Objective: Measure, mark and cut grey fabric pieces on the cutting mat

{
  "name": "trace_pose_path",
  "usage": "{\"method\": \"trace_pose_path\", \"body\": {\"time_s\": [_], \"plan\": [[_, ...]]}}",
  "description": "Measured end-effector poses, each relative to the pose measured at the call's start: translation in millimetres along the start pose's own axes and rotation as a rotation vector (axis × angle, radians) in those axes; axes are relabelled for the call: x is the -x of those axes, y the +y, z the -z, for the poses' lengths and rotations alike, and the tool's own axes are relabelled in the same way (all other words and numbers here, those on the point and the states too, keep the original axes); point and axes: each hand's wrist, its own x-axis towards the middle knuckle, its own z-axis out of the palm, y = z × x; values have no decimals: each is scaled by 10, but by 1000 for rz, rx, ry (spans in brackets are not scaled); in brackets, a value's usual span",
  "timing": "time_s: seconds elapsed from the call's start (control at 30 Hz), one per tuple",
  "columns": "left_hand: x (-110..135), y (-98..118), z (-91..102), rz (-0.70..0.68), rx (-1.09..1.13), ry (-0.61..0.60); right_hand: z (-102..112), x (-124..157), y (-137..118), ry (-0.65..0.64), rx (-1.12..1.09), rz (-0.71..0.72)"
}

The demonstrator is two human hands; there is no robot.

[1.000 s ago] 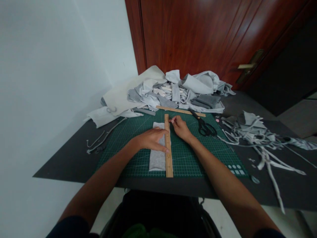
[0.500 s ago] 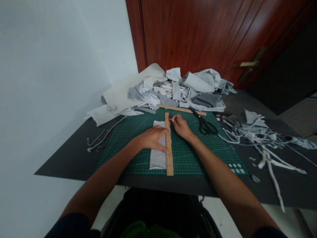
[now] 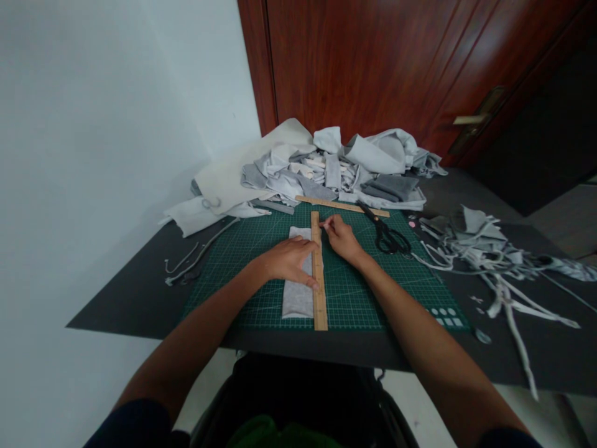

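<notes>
Left hand (image 3: pixel 293 256) spread wide, I press the wooden ruler (image 3: pixel 320 308), markings unreadable, over grey cloth (image 3: pixel 297 300); right hand (image 3: pixel 339 236), pinched, on what I can't tell, stays beside its far end, unshifted since earlier.

Long straight wooden ruler (image 3: pixel 319 267) over right side of rectangular grey fabric piece (image 3: pixel 298 300), on green gridded mat (image 3: pixel 359 302); black scissors (image 3: pixel 381 228) right, second wooden ruler (image 3: pixel 336 204) behind, grey-white fabric heap (image 3: pixel 286 180) beyond

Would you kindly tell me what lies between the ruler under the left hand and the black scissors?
In the head view, the right hand lies between that ruler and the scissors, with green mat beneath it.
</notes>
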Motion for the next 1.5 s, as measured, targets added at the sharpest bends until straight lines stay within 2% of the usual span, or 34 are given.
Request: {"method": "trace_pose_path", "body": {"time_s": [0.2, 0.4, 0.57, 0.8, 1.03, 1.23, 1.4, 1.5], "plan": [[27, 13, 8, -10, -12, 33, 7, 5, -45, 1, 18, -1], [43, -30, -31, -67, -51, 118, -19, 2, -40, 1, 7, 1], [45, -55, -47, -64, -9, 143, -39, -6, -18, 9, -10, -1], [52, -72, -65, 5, -10, 65, -52, -4, 0, 27, -48, -5], [52, -95, -87, 17, 27, 22, -13, -42, 42, 135, -89, -19], [44, -95, -86, 3, 52, 25, 19, -38, 2, 43, -72, -21], [26, -76, -69, -64, 92, 71, 38, -23, -49, -75, 77, 60], [19, -71, -74, -46, 83, 57, 34, -33, -59, -93, 135, 76]]}}
